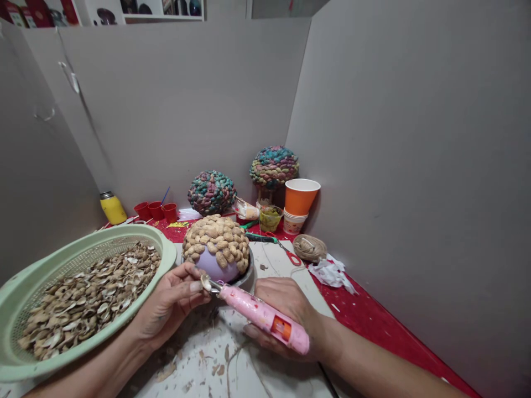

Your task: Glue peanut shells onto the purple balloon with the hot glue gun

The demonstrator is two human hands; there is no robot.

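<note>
Between the thumb and fingers of my left hand [176,296] is a half peanut shell [206,282], its hollow side showing. My right hand [286,309] is wrapped round a pink hot glue gun [257,312], whose metal nozzle [214,286] touches or nearly touches the shell. Just beyond both hands a lilac balloon-like ball [213,265] rests in a dark bowl [249,272]. Rows of peanut shells [218,235] cover its top and right side, while the lower front is bare. A green colander [168,249] full of loose half shells [91,298] stands beside my left forearm.
Two painted shell-covered balls [212,192] stand at the back. Near them are red cups [156,210], a yellow jar [113,209], an orange cup [299,198] and a tub [270,218]. Red-handled scissors [293,257], twine [310,248] and crumpled tissue [332,273] lie right. Grey partitions surround the table.
</note>
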